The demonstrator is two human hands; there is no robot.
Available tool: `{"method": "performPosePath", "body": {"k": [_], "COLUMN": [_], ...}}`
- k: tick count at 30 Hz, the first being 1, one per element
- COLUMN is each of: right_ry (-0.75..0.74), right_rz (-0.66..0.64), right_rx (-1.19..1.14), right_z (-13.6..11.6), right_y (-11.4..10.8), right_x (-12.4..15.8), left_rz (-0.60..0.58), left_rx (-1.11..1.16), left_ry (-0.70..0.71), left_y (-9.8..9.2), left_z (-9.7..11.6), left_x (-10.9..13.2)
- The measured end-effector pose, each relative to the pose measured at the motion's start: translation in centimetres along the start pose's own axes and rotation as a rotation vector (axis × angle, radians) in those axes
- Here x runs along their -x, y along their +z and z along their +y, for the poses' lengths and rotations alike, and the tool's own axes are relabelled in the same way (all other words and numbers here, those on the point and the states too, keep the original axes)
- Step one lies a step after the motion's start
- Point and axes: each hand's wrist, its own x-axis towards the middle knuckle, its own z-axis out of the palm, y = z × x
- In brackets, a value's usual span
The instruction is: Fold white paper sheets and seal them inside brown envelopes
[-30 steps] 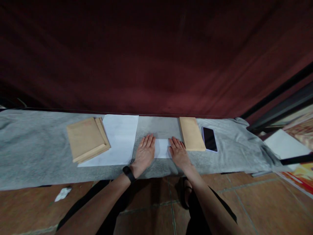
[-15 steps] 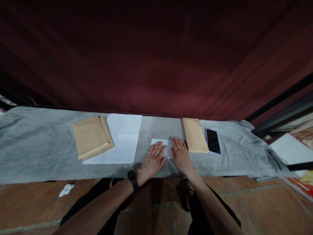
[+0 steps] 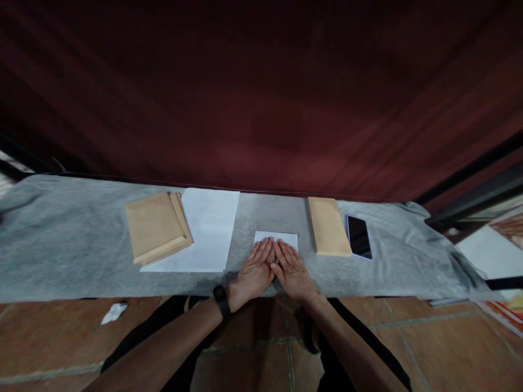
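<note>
A small folded white paper (image 3: 281,238) lies on the grey cloth (image 3: 61,245) in front of me. My left hand (image 3: 254,270) and my right hand (image 3: 291,270) lie flat on its near part, side by side and touching, fingers stretched out. A black band sits on my left wrist. Neither hand grips anything.
A stack of tan envelopes (image 3: 157,226) rests on a larger white sheet (image 3: 206,228) at the left. A narrow tan envelope stack (image 3: 329,226) and a dark phone (image 3: 358,236) lie at the right. A dark red curtain hangs behind; a paper scrap (image 3: 113,312) lies on the tiled floor.
My hands were apart on the two ends of the folded paper; they have slid together toward its middle and nearer edge, and more of the paper's far part shows.
</note>
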Motion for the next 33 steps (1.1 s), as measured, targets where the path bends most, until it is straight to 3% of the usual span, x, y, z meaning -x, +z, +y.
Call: {"method": "performPosePath", "body": {"k": [13,22,33], "right_ry": [0.147,0.193,0.283], "right_rz": [0.035,0.041,0.070], "right_rx": [0.121,0.145,0.160], "right_z": [0.7,0.4,-0.2], "right_y": [0.2,0.2,0.0], "right_x": [-0.5,-0.8,-0.7], "left_rz": [0.078,0.122,0.075], "left_rx": [-0.017,-0.052,-0.124], "left_ry": [-0.009,0.046,-0.011], "left_y": [0.2,0.5,-0.1], "left_z": [-1.0,1.8,3.0], "left_x": [0.2,3.0,4.0]}}
